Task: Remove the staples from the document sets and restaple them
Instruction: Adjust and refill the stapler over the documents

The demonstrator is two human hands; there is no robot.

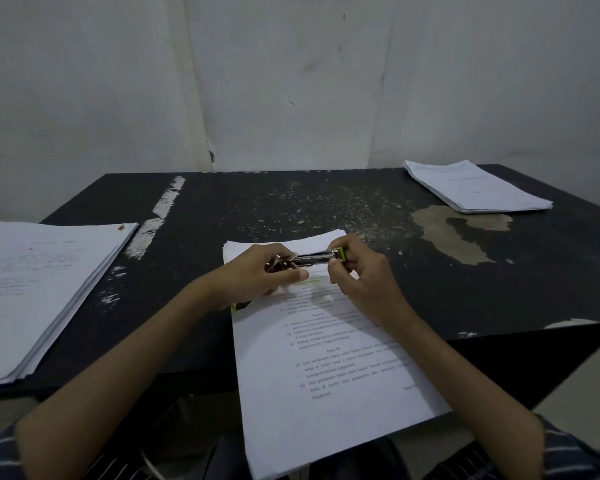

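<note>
Your left hand [257, 277] and right hand [364, 280] both grip the stapler [314, 259] over the document set [326, 382] — left stack [42, 289] and right stack [475, 185] flank it, so probably mid-task.

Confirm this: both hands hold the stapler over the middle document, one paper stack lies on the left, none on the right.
Not quite. The head view shows a right stack at the far corner. Otherwise correct: left hand and right hand hold the stapler over the document.
</note>
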